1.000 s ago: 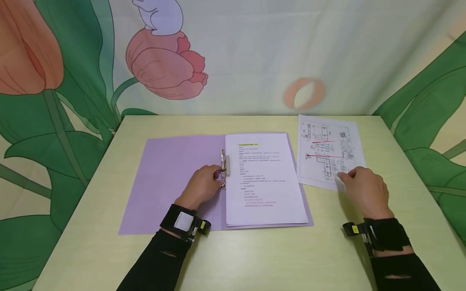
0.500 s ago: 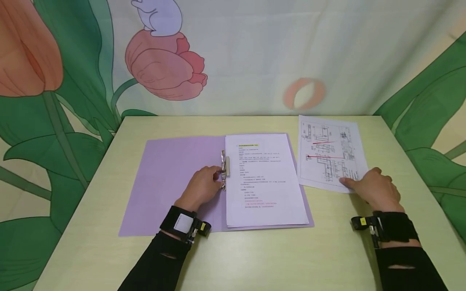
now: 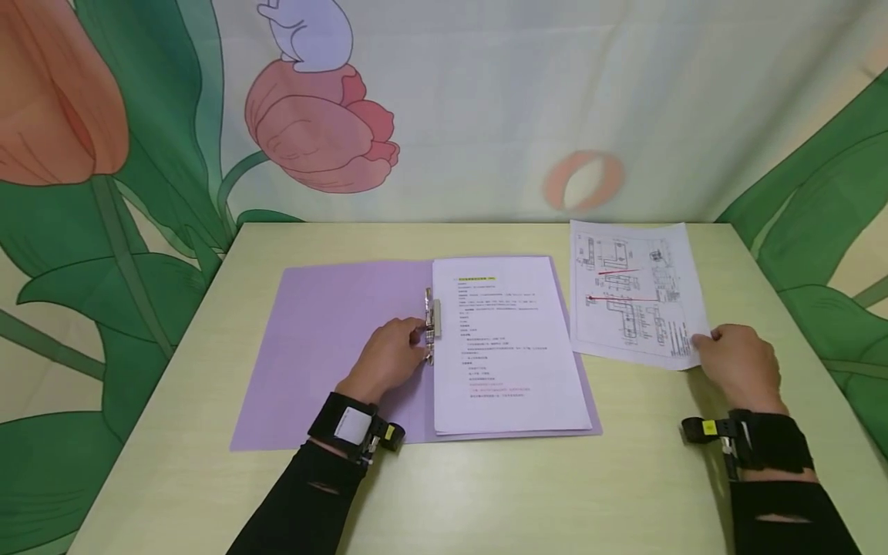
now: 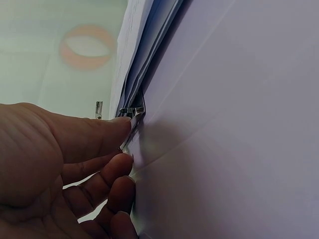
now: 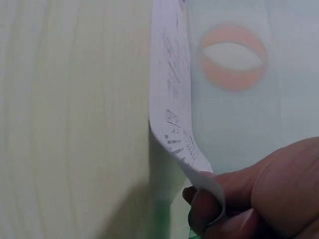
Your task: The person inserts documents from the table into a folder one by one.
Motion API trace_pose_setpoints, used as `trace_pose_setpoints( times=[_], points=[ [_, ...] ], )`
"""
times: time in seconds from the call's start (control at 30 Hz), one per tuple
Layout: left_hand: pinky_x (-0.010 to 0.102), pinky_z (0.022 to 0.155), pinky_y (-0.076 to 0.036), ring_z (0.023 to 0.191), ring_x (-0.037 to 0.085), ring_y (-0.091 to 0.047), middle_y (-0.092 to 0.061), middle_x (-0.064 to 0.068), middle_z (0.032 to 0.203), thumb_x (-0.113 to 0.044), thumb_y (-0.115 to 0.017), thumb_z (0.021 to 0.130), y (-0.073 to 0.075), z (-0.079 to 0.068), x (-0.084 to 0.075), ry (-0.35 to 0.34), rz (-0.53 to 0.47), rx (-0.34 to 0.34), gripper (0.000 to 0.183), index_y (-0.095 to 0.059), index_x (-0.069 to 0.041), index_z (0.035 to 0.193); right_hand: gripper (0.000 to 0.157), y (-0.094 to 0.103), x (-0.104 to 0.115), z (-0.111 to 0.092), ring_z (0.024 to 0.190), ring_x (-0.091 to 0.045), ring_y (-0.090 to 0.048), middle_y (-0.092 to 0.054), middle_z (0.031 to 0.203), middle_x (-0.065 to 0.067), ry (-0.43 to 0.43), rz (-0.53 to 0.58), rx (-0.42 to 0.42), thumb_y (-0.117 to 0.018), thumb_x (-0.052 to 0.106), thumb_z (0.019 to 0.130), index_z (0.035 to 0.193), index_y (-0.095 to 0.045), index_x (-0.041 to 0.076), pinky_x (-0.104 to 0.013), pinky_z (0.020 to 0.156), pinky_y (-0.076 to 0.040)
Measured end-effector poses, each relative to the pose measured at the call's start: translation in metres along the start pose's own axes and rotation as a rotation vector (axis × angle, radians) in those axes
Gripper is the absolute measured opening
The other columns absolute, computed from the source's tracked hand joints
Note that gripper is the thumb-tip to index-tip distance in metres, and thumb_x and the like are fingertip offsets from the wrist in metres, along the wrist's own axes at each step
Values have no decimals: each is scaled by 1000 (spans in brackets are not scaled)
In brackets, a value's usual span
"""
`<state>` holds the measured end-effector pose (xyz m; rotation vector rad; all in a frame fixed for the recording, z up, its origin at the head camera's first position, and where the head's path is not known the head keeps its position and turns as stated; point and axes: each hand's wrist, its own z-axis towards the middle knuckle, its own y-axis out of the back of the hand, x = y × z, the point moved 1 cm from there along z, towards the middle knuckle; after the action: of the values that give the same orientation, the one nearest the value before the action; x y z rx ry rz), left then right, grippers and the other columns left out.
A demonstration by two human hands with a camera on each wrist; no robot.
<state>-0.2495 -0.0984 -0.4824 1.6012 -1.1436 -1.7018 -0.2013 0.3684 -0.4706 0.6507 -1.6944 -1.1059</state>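
Note:
A purple folder (image 3: 326, 324) lies spread open, with a stack of printed pages (image 3: 513, 347) on its right half. Along the inner edge of the stack runs a metal clip (image 3: 428, 302). My left hand (image 3: 385, 356) pinches the clip's lower part between thumb and fingers; the left wrist view shows the thumb on the metal (image 4: 137, 110). To the right, my right hand (image 3: 741, 366) pinches the near right corner of a loose sheet with technical drawings and red lines (image 3: 624, 289). In the right wrist view that corner of the sheet (image 5: 172, 119) bends upward off the table.
The pale wooden table (image 3: 513, 493) carries the folder and the sheet. Behind its far edge hangs a printed curtain (image 3: 472, 116) with flowers and leaves. The loose sheet's left edge lies close beside the folder's right edge.
My right hand has shifted right along the loose sheet's near edge to its corner, which it now pinches and raises slightly. The left hand has stayed at the clip.

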Motion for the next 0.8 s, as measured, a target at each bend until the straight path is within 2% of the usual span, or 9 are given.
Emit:
trace_pose_setpoints(
  times=[0.13, 0.23, 0.33, 0.43, 0.5, 0.57, 0.67, 0.8],
  points=[
    [38, 77, -49, 88, 22, -55, -64, 8, 101, -14, -67, 87, 0, -1, 0, 5, 1, -4, 45, -58, -5, 130, 49, 4, -3, -4, 75, -34, -50, -61, 100, -30, 36, 102, -68, -46, 33, 99, 108, -61, -13, -37, 53, -37],
    [37, 76, -49, 87, 21, -55, -64, 8, 100, -13, -67, 88, 0, -1, -1, 3, 4, -1, 44, -58, -5, 130, 54, 8, -2, -9, 75, -29, -49, -59, 99, -24, -31, 259, -108, -44, 40, 99, 116, -60, -9, -36, 53, -38],
    [37, 75, -48, 87, 21, -54, -64, 7, 99, -13, -67, 87, 0, -1, -2, -4, 12, -1, 44, -58, -5, 129, 52, 9, 3, -13, 71, -21, -48, -56, 96, -12, -152, 482, -120, -47, 41, 98, 124, -57, -3, -33, 53, -41],
    [37, 74, -48, 85, 21, -54, -64, 8, 98, -12, -68, 87, -1, 0, -1, -5, 12, -3, 44, -58, -5, 129, 45, 8, 10, -20, 68, -15, -47, -53, 96, -3, -235, 762, -108, -56, 39, 95, 121, -57, 3, -29, 52, -42],
    [37, 74, -48, 85, 21, -54, -64, 8, 99, -12, -68, 87, -1, 0, 0, -2, 8, -3, 44, -58, -5, 129, 42, 6, 15, -26, 66, -14, -47, -52, 98, -2, -235, 937, -87, -62, 36, 92, 118, -57, 3, -26, 50, -42],
    [36, 74, -49, 86, 21, -54, -64, 8, 99, -12, -68, 87, -1, 0, 0, 5, 4, -1, 44, -58, -5, 129, 42, 1, 20, -34, 63, -13, -46, -55, 95, -1, -196, 1061, -50, -66, 35, 89, 114, -57, 2, -25, 47, -42],
    [36, 75, -49, 86, 21, -54, -64, 8, 100, -13, -68, 87, -1, -1, 0, 11, 0, 1, 45, -58, -5, 130, 44, -9, 31, -46, 58, -11, -47, -58, 86, -1, -105, 1076, 26, -67, 34, 88, 112, -54, -1, -24, 44, -42],
    [36, 75, -48, 86, 21, -54, -64, 8, 100, -13, -67, 87, 0, -1, 0, 13, -8, 1, 45, -58, -5, 130, 43, -26, 48, -61, 58, -12, -49, -61, 81, 1, 6, 918, 112, -62, 32, 93, 114, -51, -4, -25, 45, -43]
  ],
)
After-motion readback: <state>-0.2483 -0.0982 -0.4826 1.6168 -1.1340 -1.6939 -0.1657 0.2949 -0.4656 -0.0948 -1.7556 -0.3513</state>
